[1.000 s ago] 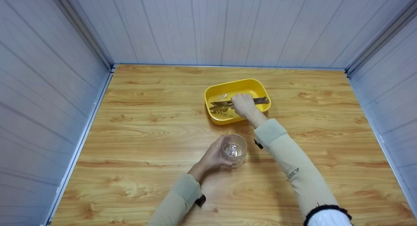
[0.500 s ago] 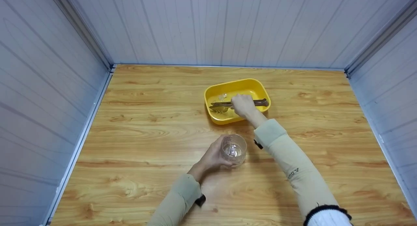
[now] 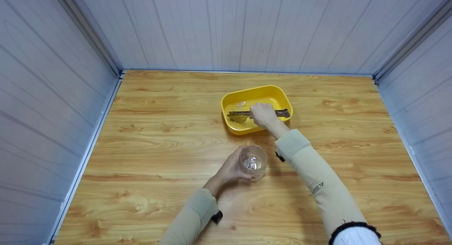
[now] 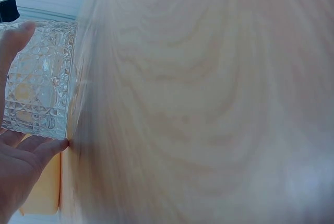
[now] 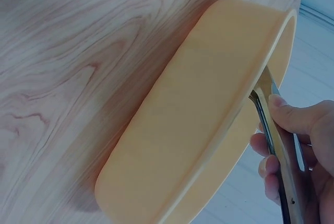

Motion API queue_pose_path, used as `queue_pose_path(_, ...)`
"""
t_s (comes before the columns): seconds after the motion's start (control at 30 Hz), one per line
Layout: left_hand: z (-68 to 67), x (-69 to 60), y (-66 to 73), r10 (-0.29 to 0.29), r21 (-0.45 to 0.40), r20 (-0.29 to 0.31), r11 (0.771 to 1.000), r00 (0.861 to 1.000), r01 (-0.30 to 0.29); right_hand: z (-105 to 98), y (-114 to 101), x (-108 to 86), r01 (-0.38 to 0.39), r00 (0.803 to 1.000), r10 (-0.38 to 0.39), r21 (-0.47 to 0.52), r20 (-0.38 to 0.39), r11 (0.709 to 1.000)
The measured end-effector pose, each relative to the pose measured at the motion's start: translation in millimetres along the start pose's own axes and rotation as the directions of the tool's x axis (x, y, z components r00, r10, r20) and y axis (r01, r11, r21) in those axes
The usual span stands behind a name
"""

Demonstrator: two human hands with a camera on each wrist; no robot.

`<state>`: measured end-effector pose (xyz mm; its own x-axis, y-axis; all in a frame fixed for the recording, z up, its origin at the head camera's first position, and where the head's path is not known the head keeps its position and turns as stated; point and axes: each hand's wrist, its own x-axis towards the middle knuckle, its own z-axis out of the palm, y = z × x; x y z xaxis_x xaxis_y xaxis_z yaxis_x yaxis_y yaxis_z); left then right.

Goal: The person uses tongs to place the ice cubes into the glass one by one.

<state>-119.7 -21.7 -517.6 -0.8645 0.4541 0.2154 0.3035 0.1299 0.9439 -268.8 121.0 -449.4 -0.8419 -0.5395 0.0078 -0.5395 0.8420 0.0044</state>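
Observation:
A clear glass with a cut diamond pattern (image 4: 39,80) stands upright on the table; some clear pieces show at its bottom in the head view. My left hand (image 3: 231,168) holds it round the side, thumb and fingers on opposite walls. Beyond it sits a yellow plastic basin (image 3: 243,131). Over the basin my right hand (image 3: 264,115) grips metal tongs (image 5: 284,151) by their arms, with the tips down inside toward the left. Clear ice-like pieces (image 3: 241,104) lie in the basin just behind the tong tips. What the tips touch cannot be made out.
The wood-patterned table (image 3: 159,142) is bounded by pale panel walls (image 3: 226,29) at the back and both sides. The basin's rim rises between the right hand and the table surface. The glass stands in front of the basin, left of the right forearm.
The tongs have rolled slightly in my right hand, so their two arms now look closer together and their handle end sits a little lower. The left hand and glass hardly differ.

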Motion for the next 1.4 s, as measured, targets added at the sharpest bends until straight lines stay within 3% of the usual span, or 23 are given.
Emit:
queue_pose_path(0.43,-0.2,0.1,1.6,0.002,0.008,0.000,1.000,1.000,-0.002,0.9,3.1,-4.5,0.005,1.000,-0.005,0.030,-0.008,1.000)
queue_pose_path(0.87,0.1,-0.1,-2.3,0.052,-0.037,-0.002,0.998,0.999,-0.052,-1.3,6.3,-9.2,-0.012,1.000,0.014,0.083,-0.022,0.997)
queue_pose_path(1.2,-0.2,0.3,0.5,0.038,-0.003,-0.007,0.999,0.999,-0.038,-2.2,12.8,-15.3,-0.034,0.999,0.038,0.108,-0.034,0.994)
queue_pose_path(1.4,0.3,0.7,-1.1,0.020,-0.033,-0.011,0.999,1.000,-0.020,-3.3,17.1,-20.3,-0.030,0.998,0.035,0.109,-0.046,0.994)
